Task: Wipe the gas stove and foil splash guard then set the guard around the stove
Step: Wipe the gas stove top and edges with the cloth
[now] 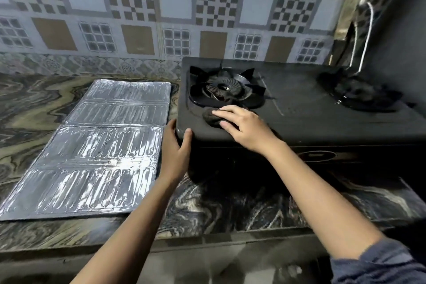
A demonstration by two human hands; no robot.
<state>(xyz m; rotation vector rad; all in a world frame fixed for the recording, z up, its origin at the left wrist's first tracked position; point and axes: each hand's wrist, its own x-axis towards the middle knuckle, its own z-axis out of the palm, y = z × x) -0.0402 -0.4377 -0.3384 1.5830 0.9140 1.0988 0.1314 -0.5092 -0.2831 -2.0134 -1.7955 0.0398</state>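
Note:
A black two-burner gas stove [311,108] stands on the marbled counter at the right. My right hand [242,124] presses a dark cloth [211,116] flat on the stove's front left top, just in front of the left burner [224,89]. My left hand [177,147] grips the stove's front left corner, thumb on top. The foil splash guard [99,152] lies folded flat on the counter to the left of the stove, apart from both hands.
The right burner [359,92] sits near the dark right wall, where a white hose [366,37] hangs down. A patterned tile wall [161,11] runs behind. The counter's front edge [207,237] lies close below my arms.

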